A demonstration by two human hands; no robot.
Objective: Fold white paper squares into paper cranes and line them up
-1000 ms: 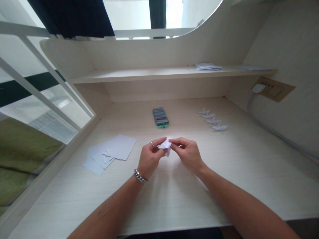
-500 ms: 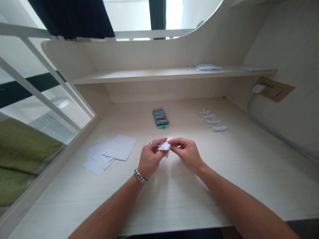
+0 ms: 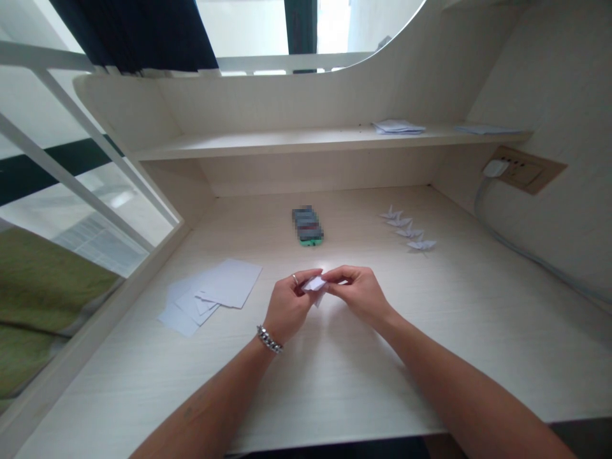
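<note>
A small piece of folded white paper is held above the desk, between my two hands. My left hand, with a ring and a chain bracelet, pinches its left side between thumb and fingers. From the right, my right hand grips the paper's edge with thumb and forefinger. Fingers cover part of the folds. Several folded paper cranes stand in a slanting row at the back right of the desk. Loose sheets of white paper overlap one another to the left of my hands.
A phone-like object, blurred out, with a green lower end, lies beyond my hands. Paper stacks rest on the shelf. A white plug sits in the wall socket, its grey cable running down the right side.
The folded paper has tilted slightly in my fingers, and my fingertips have shifted a little on it. The cranes, sheets and phone-like object have stayed in place.
</note>
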